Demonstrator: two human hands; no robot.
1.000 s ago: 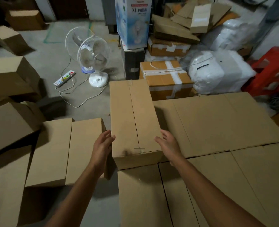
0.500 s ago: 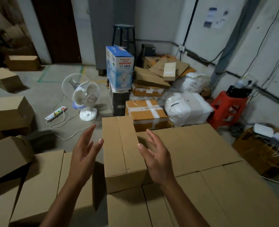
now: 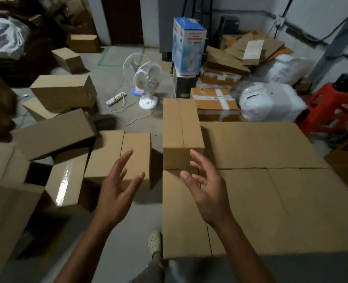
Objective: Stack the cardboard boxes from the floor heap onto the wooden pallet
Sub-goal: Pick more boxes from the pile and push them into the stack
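Observation:
A layer of brown cardboard boxes [image 3: 271,197] fills the right side; the pallet under it is hidden. One box [image 3: 181,131] stands on that layer at its far left corner. My right hand [image 3: 205,186] hovers in front of this box with fingers spread, touching nothing. My left hand [image 3: 118,188] hangs open over the gap beside the stack, palm turned inward and empty. A heap of loose cardboard boxes [image 3: 54,135] lies on the floor to the left, the nearest one [image 3: 124,158] just beyond my left fingers.
A white table fan [image 3: 147,86] and a power strip [image 3: 116,98] with its cable lie on the concrete floor beyond the gap. Taped boxes [image 3: 214,103], white sacks [image 3: 271,103] and a red stool [image 3: 330,107] crowd the back right. My foot [image 3: 154,242] stands by the stack.
Both hands have let go of the box standing on the layer and pulled back, fingers spread. My view has swung left, bringing the floor heap into sight.

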